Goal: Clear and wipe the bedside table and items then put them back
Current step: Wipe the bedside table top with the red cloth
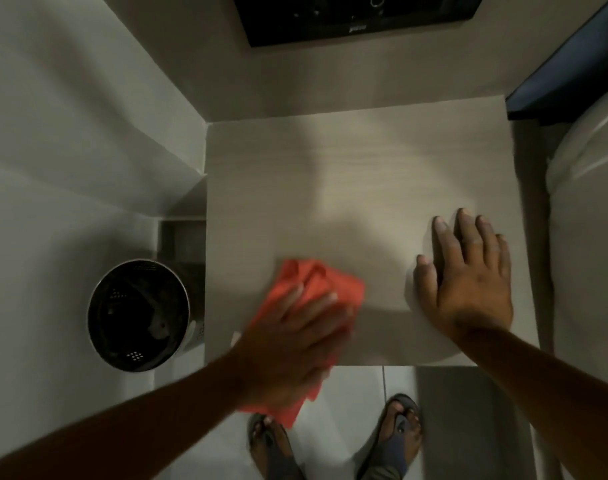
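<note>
The bedside table [358, 174] has a pale wood-grain top with nothing standing on it. My left hand [292, 344] presses a crumpled orange cloth [316, 282] flat against the table's front left part; the cloth hangs over the front edge. My right hand [465, 275] lies flat on the front right of the top, fingers spread, holding nothing. The left hand and cloth are motion-blurred.
A round perforated metal bin [140, 315] stands on the floor left of the table. A white bed [590, 237] borders the table on the right. A black framed panel [354, 19] hangs on the wall behind. My sandalled feet [333, 441] are below the front edge.
</note>
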{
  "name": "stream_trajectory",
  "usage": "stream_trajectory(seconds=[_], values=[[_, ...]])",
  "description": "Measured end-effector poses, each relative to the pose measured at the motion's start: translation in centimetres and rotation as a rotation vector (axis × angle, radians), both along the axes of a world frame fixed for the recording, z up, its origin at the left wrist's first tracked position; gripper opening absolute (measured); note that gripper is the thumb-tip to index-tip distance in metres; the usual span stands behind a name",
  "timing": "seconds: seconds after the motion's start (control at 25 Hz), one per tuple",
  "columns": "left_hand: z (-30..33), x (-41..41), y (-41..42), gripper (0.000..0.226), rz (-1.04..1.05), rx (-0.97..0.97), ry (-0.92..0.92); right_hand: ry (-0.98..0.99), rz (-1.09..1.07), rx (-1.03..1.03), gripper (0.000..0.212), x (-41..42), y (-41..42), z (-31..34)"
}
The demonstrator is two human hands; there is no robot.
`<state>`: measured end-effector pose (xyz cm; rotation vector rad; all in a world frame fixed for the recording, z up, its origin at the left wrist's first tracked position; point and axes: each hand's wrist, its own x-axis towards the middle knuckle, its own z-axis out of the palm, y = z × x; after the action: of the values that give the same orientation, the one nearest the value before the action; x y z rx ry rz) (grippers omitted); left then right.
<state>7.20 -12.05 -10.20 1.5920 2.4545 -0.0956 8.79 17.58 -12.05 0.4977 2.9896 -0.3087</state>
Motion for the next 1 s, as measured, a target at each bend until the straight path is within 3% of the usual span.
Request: stream_trajectory(seconds=[0.08, 0.24, 0.32, 0.36, 0.48, 0.56, 0.8, 0.92, 1.0], values=[[0.2, -1.1, -2.4, 0.059, -0.060, 0.016, 0.002, 0.000, 0.006, -0.009, 0.064, 0.0, 0.0, 0.4], [-0.3, -13.3, -5.4, 0.064, 0.529, 0.047, 0.101, 0.032, 0.013, -0.004, 0.063, 0.1, -0.1, 0.1], [-0.5, -13.9, -4.6, 0.065, 0.718, 0.067, 0.115, 0.033, 0.010, -0.010, 0.063, -0.2, -0.1, 0.3], [-0.6, -11.8, -3.1, 0.065, 0.725, 0.056, 0.120, 0.032, 0.016, -0.003, 0.063, -0.2, -0.1, 0.3], [-0.4, -0.7, 3.5, 0.062, 0.414, 0.067, -0.010, 0.047, 0.010, -0.001, 0.063, -0.1, 0.0, 0.2], [0.0, 1.3, 7.7, 0.060, 0.341, 0.086, -0.060, 0.079, 0.007, -0.009, 0.063, -0.2, -0.2, 0.4], [0.4, -6.3, 14.8, 0.064, 0.404, 0.182, -0.049, 0.134, 0.024, 0.000, 0.061, 0.1, 0.0, 0.1], [0.4, -6.1, 10.7, 0.064, 0.566, 0.265, -0.074, 0.126, 0.013, -0.010, 0.059, 0.0, 0.0, -0.1], [-0.7, -6.9, 5.3, 0.065, 0.682, 0.212, -0.015, 0.111, 0.008, -0.004, 0.058, -0.1, 0.2, -0.2]])
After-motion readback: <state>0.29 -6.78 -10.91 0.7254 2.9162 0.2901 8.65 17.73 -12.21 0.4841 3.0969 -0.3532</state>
